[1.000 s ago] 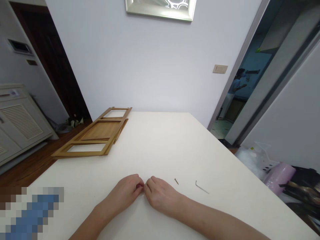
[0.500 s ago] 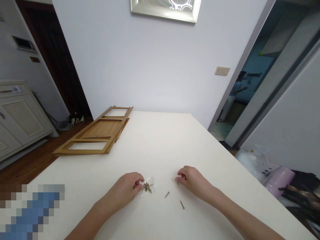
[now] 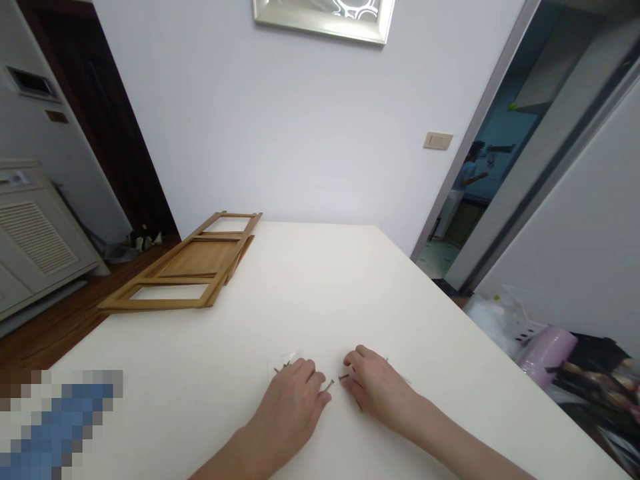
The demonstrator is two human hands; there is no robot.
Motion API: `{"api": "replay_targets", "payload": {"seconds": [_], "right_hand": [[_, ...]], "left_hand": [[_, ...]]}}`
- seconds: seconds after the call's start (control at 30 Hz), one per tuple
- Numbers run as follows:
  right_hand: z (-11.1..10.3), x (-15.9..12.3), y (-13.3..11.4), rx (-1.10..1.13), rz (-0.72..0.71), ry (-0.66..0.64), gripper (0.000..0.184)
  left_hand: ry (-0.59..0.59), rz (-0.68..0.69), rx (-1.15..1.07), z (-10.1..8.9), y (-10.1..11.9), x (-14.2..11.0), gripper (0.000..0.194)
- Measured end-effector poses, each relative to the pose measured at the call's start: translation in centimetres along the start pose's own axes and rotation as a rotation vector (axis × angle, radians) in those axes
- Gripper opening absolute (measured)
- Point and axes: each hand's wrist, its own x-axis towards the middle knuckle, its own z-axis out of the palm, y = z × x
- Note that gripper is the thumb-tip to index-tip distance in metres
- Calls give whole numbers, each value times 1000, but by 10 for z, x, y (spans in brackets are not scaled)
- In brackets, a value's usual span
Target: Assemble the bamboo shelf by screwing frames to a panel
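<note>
My left hand (image 3: 295, 403) lies low over the table, palm down, thumb and forefinger apart beside a small screw (image 3: 329, 385) on the white tabletop. Partly covered by its knuckles is a clear plastic bag (image 3: 295, 356) with several screws in it. Facing it, my right hand (image 3: 375, 380) has its thumb and fingertips around another screw (image 3: 343, 378), whose head points toward the left hand. Under the right thumb the end of a further screw (image 3: 361, 409) shows. A thin hex key (image 3: 406, 380) is mostly hidden behind the right hand.
A folded wooden frame (image 3: 200, 257) lies at the table's far left. The white table (image 3: 310, 287) meets a wall at the back. Bags and a pink roll (image 3: 547, 353) sit beyond the right edge. A person (image 3: 465, 177) stands in the doorway beyond.
Both hands were together, then parted, showing the bag and loose screws. Since then my left hand has left the bag and moved right to a screw; my right hand has moved slightly nearer.
</note>
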Motion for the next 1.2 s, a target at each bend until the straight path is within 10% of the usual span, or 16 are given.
{"api": "replay_targets", "payload": {"seconds": [0.8, 1.2], "right_hand": [[51, -29, 4, -246, -58, 118, 28], [19, 25, -37, 317, -157, 179, 13]], "left_hand": [[27, 123, 113, 37, 9, -4, 16], [12, -308, -141, -47, -52, 1, 24]]}}
